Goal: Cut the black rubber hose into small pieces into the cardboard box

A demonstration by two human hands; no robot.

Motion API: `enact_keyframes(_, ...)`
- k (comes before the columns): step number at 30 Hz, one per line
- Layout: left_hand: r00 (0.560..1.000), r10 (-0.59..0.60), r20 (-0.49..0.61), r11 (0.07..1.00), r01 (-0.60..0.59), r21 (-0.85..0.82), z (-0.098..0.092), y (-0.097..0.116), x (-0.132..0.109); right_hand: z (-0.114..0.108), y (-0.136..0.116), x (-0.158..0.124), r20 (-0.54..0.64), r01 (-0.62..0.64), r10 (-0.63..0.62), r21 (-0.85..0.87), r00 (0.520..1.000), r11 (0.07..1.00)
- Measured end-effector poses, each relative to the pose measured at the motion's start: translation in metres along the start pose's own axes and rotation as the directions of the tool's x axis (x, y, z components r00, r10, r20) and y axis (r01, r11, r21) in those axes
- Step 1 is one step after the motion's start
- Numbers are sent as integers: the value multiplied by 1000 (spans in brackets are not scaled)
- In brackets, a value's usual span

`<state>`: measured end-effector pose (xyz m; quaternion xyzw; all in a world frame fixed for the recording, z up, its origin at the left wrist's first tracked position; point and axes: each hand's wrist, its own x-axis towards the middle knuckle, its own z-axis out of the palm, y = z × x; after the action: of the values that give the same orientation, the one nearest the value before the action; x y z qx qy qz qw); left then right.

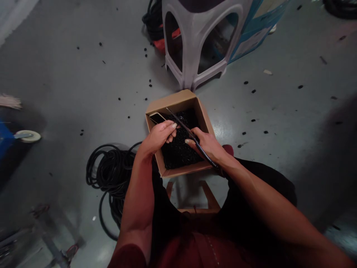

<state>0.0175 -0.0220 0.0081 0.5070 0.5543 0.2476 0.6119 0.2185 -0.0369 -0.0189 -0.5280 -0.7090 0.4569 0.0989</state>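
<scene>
My right hand (205, 143) is closed around a long, thin dark tool (181, 123) with a narrow pointed tip. Pale markings show along its lower part, which lies against my wrist; its exact kind is unclear. My left hand (164, 133) is closed with thumb and fingertips pinched, and what it holds is too small to make out. Both hands are over an open cardboard box (171, 99) full of small black pieces (180, 150). A phone (157, 118) leans inside the box's far left corner, beside my left hand.
A coil of black hose or cable (111, 167) lies on the floor at left, one strand passing behind my left forearm. A pale plastic stool (189, 44) stands beyond the box, with a blue carton (251, 37) behind it. Small black bits dot the floor. A caster wheel (28, 136) is far left.
</scene>
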Motion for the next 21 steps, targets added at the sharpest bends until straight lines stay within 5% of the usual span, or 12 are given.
enact_keyframes(11,990,-21,-138,953,62,296,1,0,4,1,3,1,44,-8,9,-28,999,1000)
enact_keyframes(21,960,102,-260,824,65,564,13,-1,6,2,10,3,36,-9,12,-86,999,996)
